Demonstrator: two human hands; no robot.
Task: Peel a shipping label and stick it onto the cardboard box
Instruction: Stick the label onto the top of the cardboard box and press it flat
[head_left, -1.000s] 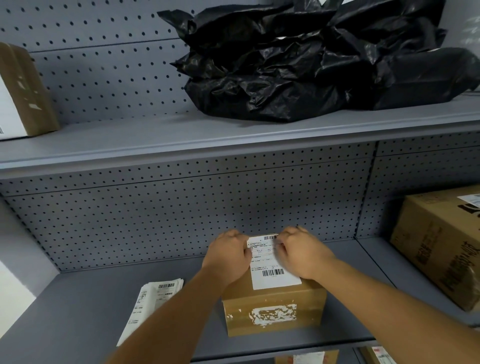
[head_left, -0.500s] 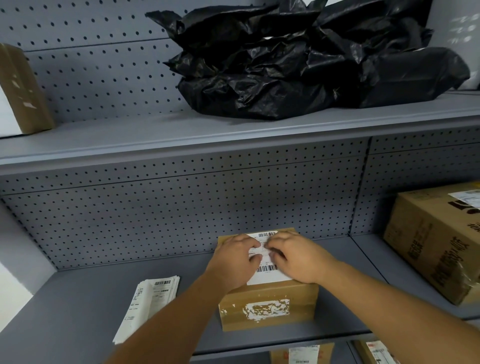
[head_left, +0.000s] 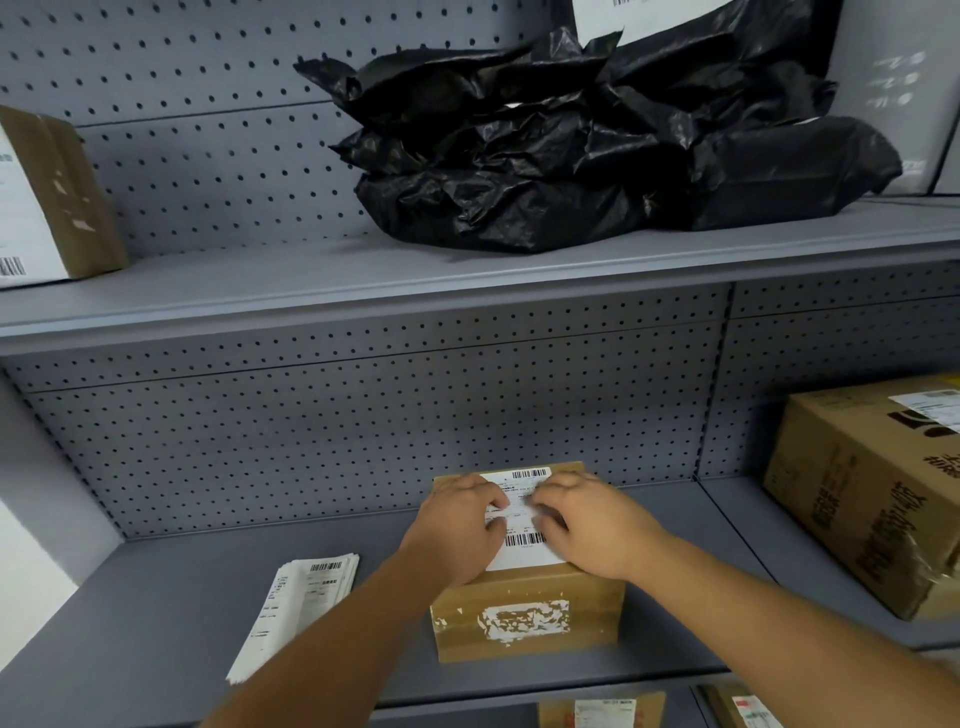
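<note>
**Shelf lot: labelled carton under both hands**

Item 1. White rectangular shipping label (head_left: 524, 519) with black barcodes at its far and near ends, lying flat on the top face of the small brown cardboard box (head_left: 527, 613). The box sits on the lower grey metal shelf (head_left: 156, 613), near its front edge, with a torn white label remnant on its front face.

Item 2. Left hand (head_left: 460, 535), palm down, on the left part of the label, fingers bent and spread over it; its grip is flat and apart, clamped on nothing. Right hand (head_left: 597, 525), palm down, on the right part of the label and the box top; grip likewise flat, pressing rather than pinching. The fingertips of both hands nearly meet over the middle of the label.

Item 3. Stack of white printed label sheets (head_left: 296, 613), lying on the same shelf to the left of the box, apart from it.

Item 4. Large brown cardboard carton (head_left: 862, 504) with dark print, at the right end of the lower shelf, well apart from the small box.

Item 5. Heap of crumpled black plastic mailing bags (head_left: 571, 156) on the upper grey shelf (head_left: 311, 280); a brown box with a white label (head_left: 52, 197) at that shelf's left end.

Item 6. Grey perforated back panel (head_left: 311, 441) behind both shelves.
</note>
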